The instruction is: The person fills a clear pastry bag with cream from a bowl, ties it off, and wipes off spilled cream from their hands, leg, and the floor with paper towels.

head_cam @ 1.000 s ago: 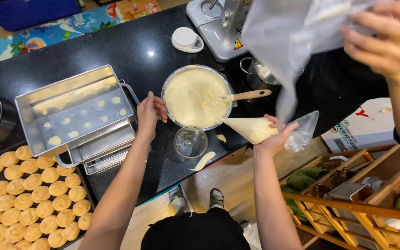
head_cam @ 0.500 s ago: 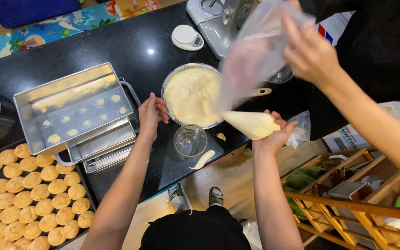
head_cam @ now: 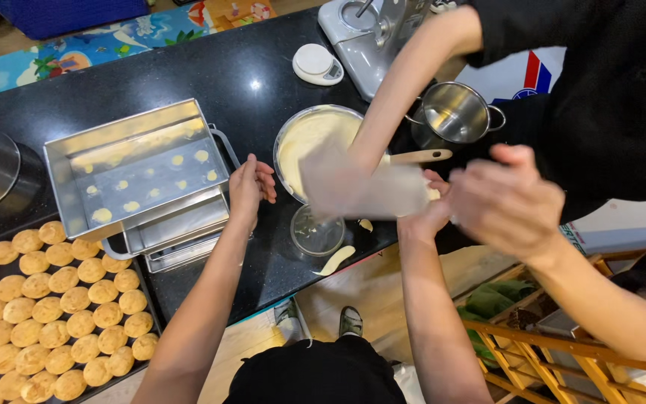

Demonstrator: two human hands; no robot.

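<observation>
Left hand (head_cam: 250, 187) rests half-curled and empty just left of the batter bowl (head_cam: 309, 138); right hand (head_cam: 428, 213) grips a piping bag (head_cam: 368, 191) over it

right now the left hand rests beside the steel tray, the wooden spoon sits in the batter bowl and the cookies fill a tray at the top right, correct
Not quite. The head view shows the cookies at the bottom left, not the top right. The rest holds: the left hand rests beside the steel tray, and the wooden spoon sits in the batter bowl.
</observation>
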